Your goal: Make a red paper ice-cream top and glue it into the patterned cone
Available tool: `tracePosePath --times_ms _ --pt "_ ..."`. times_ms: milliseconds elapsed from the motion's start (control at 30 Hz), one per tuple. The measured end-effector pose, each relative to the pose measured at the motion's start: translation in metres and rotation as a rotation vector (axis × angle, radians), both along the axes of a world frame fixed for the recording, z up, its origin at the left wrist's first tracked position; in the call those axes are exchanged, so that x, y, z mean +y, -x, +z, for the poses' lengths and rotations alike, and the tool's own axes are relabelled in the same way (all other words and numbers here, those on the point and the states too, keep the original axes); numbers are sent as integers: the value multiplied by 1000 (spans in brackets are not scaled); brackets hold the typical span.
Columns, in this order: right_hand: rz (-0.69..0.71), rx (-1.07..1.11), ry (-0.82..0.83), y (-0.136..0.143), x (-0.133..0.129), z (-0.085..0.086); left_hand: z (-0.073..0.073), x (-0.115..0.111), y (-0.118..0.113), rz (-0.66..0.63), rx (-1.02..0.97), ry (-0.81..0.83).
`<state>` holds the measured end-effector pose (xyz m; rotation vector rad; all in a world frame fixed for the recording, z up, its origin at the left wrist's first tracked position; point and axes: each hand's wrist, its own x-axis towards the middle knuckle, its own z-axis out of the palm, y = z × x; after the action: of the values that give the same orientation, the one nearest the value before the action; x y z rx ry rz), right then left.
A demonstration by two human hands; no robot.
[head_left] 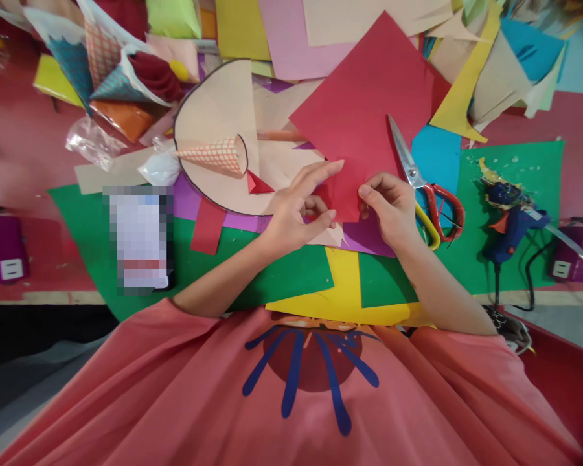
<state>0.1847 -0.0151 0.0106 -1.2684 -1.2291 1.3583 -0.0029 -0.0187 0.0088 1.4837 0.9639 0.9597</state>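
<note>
There are two hands [298, 210], one phone [140, 239], one pair of scissors [415, 175] and one glue gun [512, 233]. Purple boxes [2, 249] number two, one on each side. Four cones [218, 155] show: three at the upper left, one on the single cream disc [214, 110]. Paper sheets [374, 84] (they overlap far too much) cannot be counted exactly.

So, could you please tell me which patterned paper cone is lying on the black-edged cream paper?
The orange-checked cone with the dark-rimmed mouth facing right; the other cones are bunched together at the upper left.
</note>
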Motion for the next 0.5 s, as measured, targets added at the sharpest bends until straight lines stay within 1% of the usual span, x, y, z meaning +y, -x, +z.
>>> tracePosePath --times_ms 300,400,500 --pt "-1 25 2 3 -1 3 -3 1 1 -101 -133 3" --pt "0 39 1 2 -1 2 -1 1 2 -124 -142 12" --pt "16 97 -15 -1 -1 -2 0 1 2 -134 -143 7"
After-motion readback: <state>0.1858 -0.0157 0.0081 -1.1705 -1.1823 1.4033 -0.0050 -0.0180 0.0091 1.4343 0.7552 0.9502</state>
